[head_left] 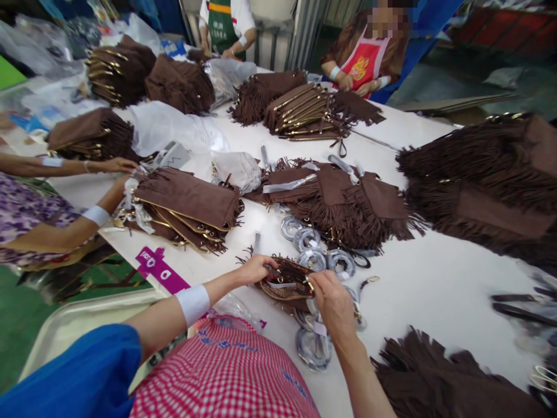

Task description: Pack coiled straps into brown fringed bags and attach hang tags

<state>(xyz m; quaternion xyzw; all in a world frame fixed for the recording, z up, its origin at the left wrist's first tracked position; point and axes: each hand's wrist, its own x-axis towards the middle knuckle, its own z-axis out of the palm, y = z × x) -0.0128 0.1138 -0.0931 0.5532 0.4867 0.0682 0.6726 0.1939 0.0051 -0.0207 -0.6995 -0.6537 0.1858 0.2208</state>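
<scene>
A small brown fringed bag (285,290) is held open between my two hands, with its inside facing up and some metal fittings showing. My left hand (257,270) pinches the bag's left edge. On the right side, my right hand (327,293) has its fingers closed on the bag's edge by a gold zipper end. Wrapped coils of strap (313,348) lie beside and below the bag, and more coils (307,239) sit just beyond it. A thin dark strap with a gold clasp (369,281) lies to the right of my right hand.
Brown fringed bags (339,197) are piled past the coils, with stacks at left (187,197), right (500,209) and lower right (452,377). A co-worker's hand (119,165) touches the left stack. Two people stand across the white table (435,290). A pale bin (65,325) is at lower left.
</scene>
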